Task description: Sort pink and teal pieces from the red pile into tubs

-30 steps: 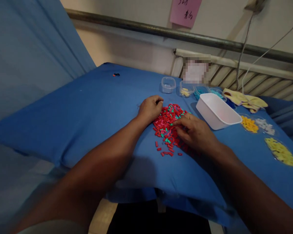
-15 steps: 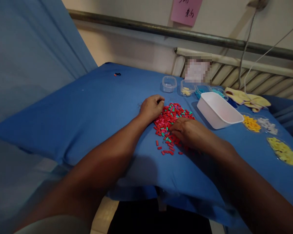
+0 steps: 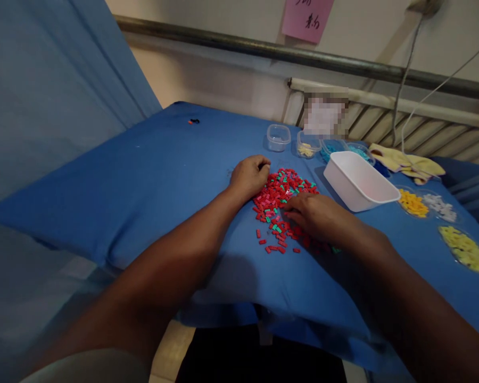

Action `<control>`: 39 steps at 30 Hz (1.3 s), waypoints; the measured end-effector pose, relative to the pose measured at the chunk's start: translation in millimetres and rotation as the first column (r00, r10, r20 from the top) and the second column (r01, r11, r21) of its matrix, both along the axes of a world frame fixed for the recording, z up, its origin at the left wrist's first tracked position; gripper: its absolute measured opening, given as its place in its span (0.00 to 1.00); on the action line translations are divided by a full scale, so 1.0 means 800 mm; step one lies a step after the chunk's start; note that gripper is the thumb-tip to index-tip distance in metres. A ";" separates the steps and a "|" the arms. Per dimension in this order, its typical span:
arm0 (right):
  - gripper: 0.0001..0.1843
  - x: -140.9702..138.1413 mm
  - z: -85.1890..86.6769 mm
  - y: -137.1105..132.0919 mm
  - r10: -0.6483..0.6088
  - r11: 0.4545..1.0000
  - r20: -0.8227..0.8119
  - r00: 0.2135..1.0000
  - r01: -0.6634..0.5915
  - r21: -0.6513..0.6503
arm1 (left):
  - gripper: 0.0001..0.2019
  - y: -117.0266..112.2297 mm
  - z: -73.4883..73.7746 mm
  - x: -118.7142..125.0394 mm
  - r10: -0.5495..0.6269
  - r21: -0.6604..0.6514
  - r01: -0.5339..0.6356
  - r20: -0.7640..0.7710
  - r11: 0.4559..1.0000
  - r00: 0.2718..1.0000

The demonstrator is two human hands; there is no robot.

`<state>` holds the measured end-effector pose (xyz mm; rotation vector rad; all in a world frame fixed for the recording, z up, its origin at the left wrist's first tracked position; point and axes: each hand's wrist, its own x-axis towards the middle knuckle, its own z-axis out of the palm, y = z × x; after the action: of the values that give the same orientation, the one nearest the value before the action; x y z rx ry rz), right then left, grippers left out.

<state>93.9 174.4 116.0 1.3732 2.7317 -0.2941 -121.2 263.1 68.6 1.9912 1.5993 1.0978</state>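
in the head view, a heap of small red, pink and green pieces (image 3: 277,194) lies at the centre of the frame on a blue cloth (image 3: 143,175), with a few strays just below it. the left hand (image 3: 250,174) rests at the heap's upper left edge, fingers curled; whether anything is inside them i cannot tell. the right hand (image 3: 317,213) reaches in from the lower right, its fingertips down among the pieces; whether they pinch one i cannot tell.

right of centre stands a white tub (image 3: 343,181). above it, toward the upper right, sit clear containers, one with cream pieces (image 3: 305,150) and one with blue pieces (image 3: 330,150). a yellow cloth (image 3: 411,162) lies crumpled near them. orange pieces (image 3: 414,204), pale grey pieces (image 3: 441,207) and yellow pieces (image 3: 465,249) fill dishes at the right edge.
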 end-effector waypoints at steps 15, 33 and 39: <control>0.14 -0.024 0.013 -0.018 0.116 0.992 -0.088 0.989 -0.120 -0.033 | 0.13 -0.001 0.000 0.001 -0.012 -0.001 0.012 -0.008 1.000 1.000; 0.12 -0.015 0.015 -0.018 0.019 1.000 -0.013 1.000 -0.019 0.011 | 0.13 0.001 0.000 0.001 -0.006 -0.006 0.005 -0.029 1.000 1.000; 0.11 -0.021 0.006 -0.020 0.057 0.993 -0.166 0.985 -0.038 0.115 | 0.12 -0.003 0.003 0.002 -0.016 0.000 0.016 -0.028 1.000 0.999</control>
<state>76.9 158.8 120.6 1.3658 2.9564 -0.2698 -119.7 261.0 70.9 2.0252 1.5944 1.0687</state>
